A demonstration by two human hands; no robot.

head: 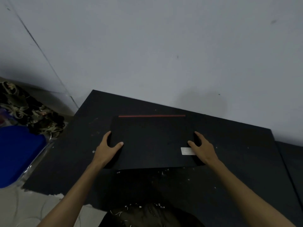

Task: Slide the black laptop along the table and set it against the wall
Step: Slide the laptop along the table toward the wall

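A closed black laptop (pixel 152 141) lies flat on the black table (pixel 237 161). A red strip runs along its far edge and a white sticker (pixel 186 151) sits near its right front. My left hand (pixel 107 149) grips the laptop's left edge, thumb on the lid. My right hand (pixel 203 148) grips the right edge, thumb on the lid beside the sticker. A band of bare table separates the laptop's far edge from the grey wall (pixel 164 54).
The table's left edge runs diagonally beside a blue plastic container (pixel 18 153) and a patterned dark cloth (pixel 29 110) on the floor. A second dark surface (pixel 291 161) adjoins the table at the right. Dark clothing shows at the bottom.
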